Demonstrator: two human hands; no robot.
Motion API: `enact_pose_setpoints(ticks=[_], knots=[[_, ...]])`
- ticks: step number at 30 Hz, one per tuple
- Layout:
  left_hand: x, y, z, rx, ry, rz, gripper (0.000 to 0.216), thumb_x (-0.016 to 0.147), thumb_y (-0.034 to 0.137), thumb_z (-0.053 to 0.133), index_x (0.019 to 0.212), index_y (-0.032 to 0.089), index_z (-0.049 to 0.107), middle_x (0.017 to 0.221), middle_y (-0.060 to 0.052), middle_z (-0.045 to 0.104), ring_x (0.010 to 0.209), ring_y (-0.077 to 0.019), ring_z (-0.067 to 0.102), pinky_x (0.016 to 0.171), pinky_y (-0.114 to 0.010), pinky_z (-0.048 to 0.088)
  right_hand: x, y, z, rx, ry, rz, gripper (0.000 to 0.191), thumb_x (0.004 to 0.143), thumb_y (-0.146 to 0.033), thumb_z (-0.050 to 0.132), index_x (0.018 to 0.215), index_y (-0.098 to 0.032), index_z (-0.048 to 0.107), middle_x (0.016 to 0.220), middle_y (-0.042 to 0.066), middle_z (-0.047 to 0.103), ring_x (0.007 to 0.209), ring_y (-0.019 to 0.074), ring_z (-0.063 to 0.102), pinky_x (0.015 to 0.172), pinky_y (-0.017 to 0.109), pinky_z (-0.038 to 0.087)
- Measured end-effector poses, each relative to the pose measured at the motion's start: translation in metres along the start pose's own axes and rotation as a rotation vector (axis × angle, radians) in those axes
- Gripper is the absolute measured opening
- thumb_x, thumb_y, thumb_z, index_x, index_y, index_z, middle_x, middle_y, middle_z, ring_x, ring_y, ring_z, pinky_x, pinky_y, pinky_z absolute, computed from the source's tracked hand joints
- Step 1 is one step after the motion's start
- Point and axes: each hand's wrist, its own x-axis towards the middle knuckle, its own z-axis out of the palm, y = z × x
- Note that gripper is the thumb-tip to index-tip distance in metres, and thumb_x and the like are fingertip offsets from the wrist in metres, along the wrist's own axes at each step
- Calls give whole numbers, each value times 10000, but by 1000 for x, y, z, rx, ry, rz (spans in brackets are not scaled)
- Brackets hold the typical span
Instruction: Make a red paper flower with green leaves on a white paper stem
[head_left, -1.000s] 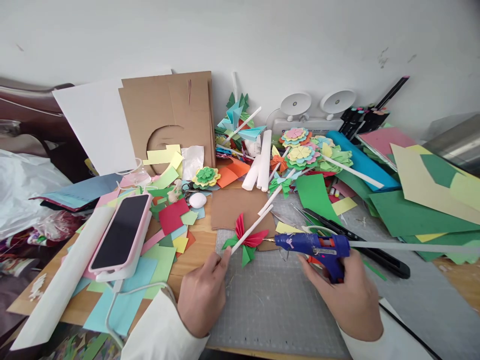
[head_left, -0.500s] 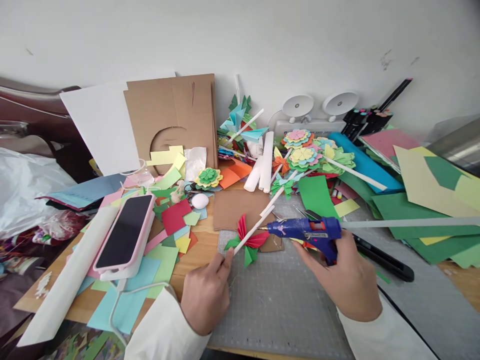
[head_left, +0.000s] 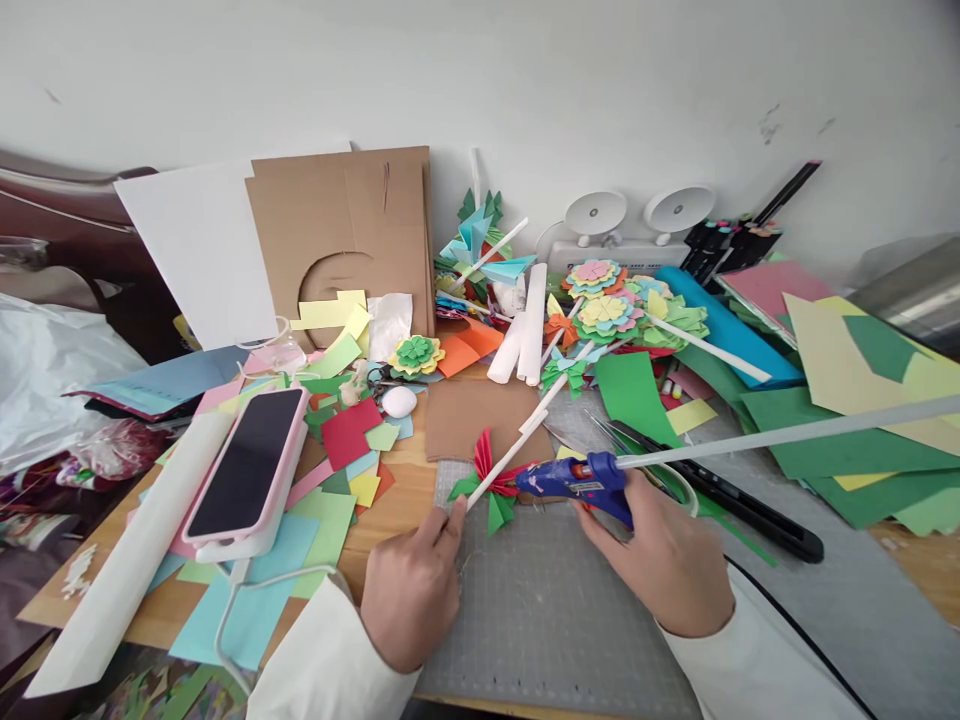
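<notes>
Between thumb and fingers, my left hand (head_left: 411,590) pinches the lower end of a white paper stick (head_left: 501,462), which slants up to the right. Red and green folded paper leaves (head_left: 484,455) sit around the stick just above my fingertips. My right hand (head_left: 667,560) is wrapped round a blue hot glue gun (head_left: 574,478). Its nozzle points left and lies at the red paper; whether it touches is hidden. A long translucent glue stick (head_left: 780,432) sticks out of the gun's back to the right.
A grey cutting mat (head_left: 555,620) lies under my hands. Right of the gun is a black utility knife (head_left: 757,515). Paper flowers (head_left: 604,315) and white paper rolls (head_left: 532,325) lie behind. On the left are a phone (head_left: 244,470), colored paper scraps and a cardboard sheet (head_left: 337,220).
My right hand has moved the glue gun left and slightly down, bringing its nozzle to the red paper. The glue stick's far end has tilted up. My left hand stays in place.
</notes>
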Motion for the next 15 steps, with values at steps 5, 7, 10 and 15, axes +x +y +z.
enact_pose_setpoints(ticks=[5,7,10,15], knots=[[1,0,-1,-1,-10,-1,495,710,11,389,1143,117,604,761,-26,675,437,-122,575,357,-258,346,0,3,1,-29,-1,-27,257,861,-403,506,853,-149,546,623,14,605,539,153,596,472,245,351],[1,0,0,0,-21,0,499,711,9,391,1153,113,597,770,-31,675,440,-125,576,359,-260,353,1,4,0,-37,-8,-43,231,855,-382,506,857,-154,545,629,17,610,528,157,594,466,246,354],[1,-1,1,-5,-25,-1,504,715,4,384,1161,113,590,773,-31,676,439,-127,577,362,-263,357,2,5,-8,-32,-17,20,238,847,-412,500,855,-178,539,582,7,587,484,170,586,433,251,346],[0,-2,0,-54,-30,-10,491,746,8,361,1171,119,581,791,-28,686,468,-122,601,389,-249,377,-6,22,-34,15,-58,372,377,731,-575,592,834,-229,485,523,-7,550,376,196,547,354,271,352]])
